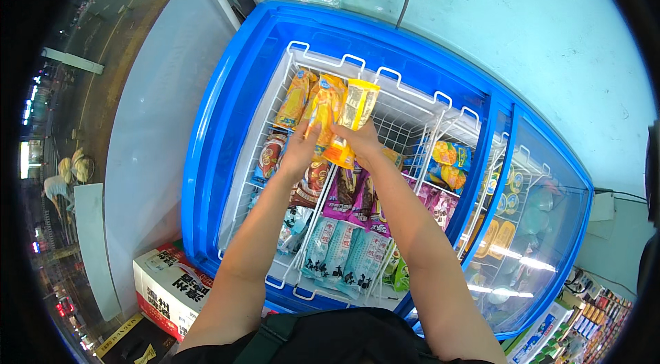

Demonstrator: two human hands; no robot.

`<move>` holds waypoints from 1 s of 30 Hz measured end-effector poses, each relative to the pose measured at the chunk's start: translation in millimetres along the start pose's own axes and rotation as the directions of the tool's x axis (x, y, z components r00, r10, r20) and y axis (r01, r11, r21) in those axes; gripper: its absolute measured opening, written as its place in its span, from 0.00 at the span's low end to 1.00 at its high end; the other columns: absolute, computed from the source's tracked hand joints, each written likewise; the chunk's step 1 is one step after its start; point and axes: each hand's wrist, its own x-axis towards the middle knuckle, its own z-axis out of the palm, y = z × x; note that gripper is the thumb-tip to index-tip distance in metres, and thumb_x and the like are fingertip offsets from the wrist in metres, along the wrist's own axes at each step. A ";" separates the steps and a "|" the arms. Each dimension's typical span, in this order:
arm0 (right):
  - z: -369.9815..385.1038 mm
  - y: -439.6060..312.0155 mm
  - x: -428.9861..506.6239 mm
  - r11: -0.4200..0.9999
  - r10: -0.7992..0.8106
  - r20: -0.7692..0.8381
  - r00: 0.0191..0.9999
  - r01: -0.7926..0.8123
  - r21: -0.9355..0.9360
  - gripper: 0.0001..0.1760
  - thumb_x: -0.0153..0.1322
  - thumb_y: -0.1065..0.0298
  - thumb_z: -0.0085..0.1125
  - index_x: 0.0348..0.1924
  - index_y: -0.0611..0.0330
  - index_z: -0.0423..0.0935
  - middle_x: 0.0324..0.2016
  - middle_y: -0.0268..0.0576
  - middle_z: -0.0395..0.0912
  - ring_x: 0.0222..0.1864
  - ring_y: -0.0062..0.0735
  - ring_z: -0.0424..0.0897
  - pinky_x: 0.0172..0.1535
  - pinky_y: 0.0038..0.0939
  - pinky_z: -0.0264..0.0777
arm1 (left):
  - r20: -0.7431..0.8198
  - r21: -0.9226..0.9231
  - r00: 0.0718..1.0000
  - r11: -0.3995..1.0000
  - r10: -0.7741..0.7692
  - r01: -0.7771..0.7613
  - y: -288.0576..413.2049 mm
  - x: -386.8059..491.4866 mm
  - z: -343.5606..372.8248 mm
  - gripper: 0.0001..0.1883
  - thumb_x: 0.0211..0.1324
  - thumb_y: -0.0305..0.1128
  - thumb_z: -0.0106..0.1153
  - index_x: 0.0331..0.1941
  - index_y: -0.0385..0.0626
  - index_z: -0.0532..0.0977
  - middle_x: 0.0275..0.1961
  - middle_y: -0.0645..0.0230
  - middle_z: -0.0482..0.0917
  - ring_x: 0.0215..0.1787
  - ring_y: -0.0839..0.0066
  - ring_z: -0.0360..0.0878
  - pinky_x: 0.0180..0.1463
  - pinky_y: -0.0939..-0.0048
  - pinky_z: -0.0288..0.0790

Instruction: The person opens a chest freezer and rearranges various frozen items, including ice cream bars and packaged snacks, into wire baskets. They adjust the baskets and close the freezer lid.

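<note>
Over a blue chest freezer (216, 101), both my hands are among yellow ice-cream packets. My left hand (300, 150) grips an orange-yellow wrapped ice cream (322, 111). Just beside it, my right hand (361, 142) has its thumb and fingers around a yellow packet with a pale printed panel (356, 106). Another yellow packet (295, 98) lies in the wire basket's back left corner. Below my hands are brown-red packets (312, 181), purple packets (348, 191) and pale blue packets (330, 250) in rows.
White wire baskets (394, 119) with dividers fill the freezer. A sliding glass lid (536, 219) covers its right part, with tubs beneath. Printed cartons (178, 281) stand at the lower left, beside a pale panel (154, 106). A light green wall (505, 18) rises behind.
</note>
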 end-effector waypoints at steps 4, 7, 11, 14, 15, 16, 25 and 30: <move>16.1 27.4 33.2 0.760 -0.341 -0.222 0.913 0.129 -0.637 0.46 0.60 0.66 0.73 0.63 0.65 0.53 0.52 0.58 0.71 0.51 0.50 0.77 0.51 0.40 0.74 | -0.186 0.253 0.982 0.967 0.023 0.026 8.5 44.8 -19.8 0.24 0.69 0.42 0.51 0.57 0.33 0.70 0.46 0.60 0.80 0.43 0.77 0.78 0.45 0.73 0.72; 40.1 4.6 30.0 0.652 -0.410 -0.264 0.873 0.078 -0.754 0.48 0.58 0.68 0.72 0.64 0.64 0.51 0.54 0.59 0.64 0.50 0.62 0.75 0.51 0.47 0.73 | -0.225 0.339 0.974 0.937 -0.008 0.086 19.6 51.1 -18.7 0.23 0.68 0.44 0.53 0.52 0.31 0.73 0.41 0.61 0.81 0.39 0.78 0.78 0.43 0.75 0.71; 57.3 -22.4 29.2 0.279 -0.320 -0.087 0.943 0.006 -0.960 0.45 0.60 0.73 0.67 0.65 0.61 0.51 0.52 0.60 0.61 0.39 0.60 0.80 0.39 0.45 0.78 | -0.273 0.277 0.958 0.961 0.083 -0.005 -10.8 74.2 -27.6 0.20 0.64 0.39 0.59 0.50 0.34 0.76 0.39 0.62 0.82 0.37 0.78 0.77 0.40 0.75 0.71; 38.6 -6.2 56.9 0.074 -0.223 -0.139 0.965 -0.126 -0.989 0.38 0.63 0.71 0.63 0.64 0.60 0.55 0.52 0.58 0.61 0.38 0.52 0.83 0.35 0.40 0.79 | -0.263 0.458 0.936 0.884 0.233 -0.091 -9.3 77.5 -1.5 0.20 0.62 0.36 0.60 0.52 0.33 0.75 0.38 0.61 0.81 0.37 0.78 0.78 0.40 0.75 0.71; 39.3 0.6 67.6 0.062 -0.188 -0.166 0.968 -0.157 -0.986 0.37 0.64 0.70 0.62 0.64 0.59 0.55 0.53 0.57 0.61 0.38 0.51 0.83 0.35 0.39 0.80 | -0.245 0.502 0.927 0.855 0.285 -0.130 -15.2 83.0 -4.4 0.19 0.61 0.35 0.60 0.53 0.35 0.75 0.40 0.57 0.81 0.38 0.70 0.79 0.41 0.70 0.72; 44.5 1.7 74.0 0.077 -0.159 -0.185 0.970 -0.174 -0.982 0.38 0.64 0.70 0.62 0.64 0.59 0.56 0.53 0.58 0.61 0.39 0.51 0.83 0.36 0.39 0.80 | -0.230 0.547 0.913 0.821 0.336 -0.164 -23.4 89.0 -11.2 0.19 0.60 0.34 0.60 0.53 0.37 0.75 0.43 0.52 0.81 0.40 0.62 0.81 0.43 0.66 0.73; 49.0 15.4 56.8 0.246 -0.389 0.108 0.915 0.216 -0.945 0.40 0.65 0.73 0.59 0.69 0.63 0.54 0.57 0.60 0.66 0.54 0.55 0.74 0.50 0.43 0.74 | -0.059 0.878 0.816 0.419 0.575 -0.232 -34.8 86.2 -29.3 0.20 0.62 0.31 0.52 0.58 0.41 0.72 0.59 0.52 0.74 0.59 0.55 0.72 0.62 0.56 0.64; 25.6 47.8 69.8 0.344 -0.416 -0.028 0.909 0.129 -0.930 0.22 0.70 0.65 0.50 0.57 0.56 0.69 0.40 0.57 0.81 0.46 0.55 0.77 0.47 0.46 0.74 | 0.142 0.904 0.839 0.276 0.526 -0.326 -35.5 79.9 -13.4 0.27 0.62 0.38 0.51 0.64 0.42 0.65 0.64 0.57 0.71 0.66 0.56 0.66 0.66 0.52 0.58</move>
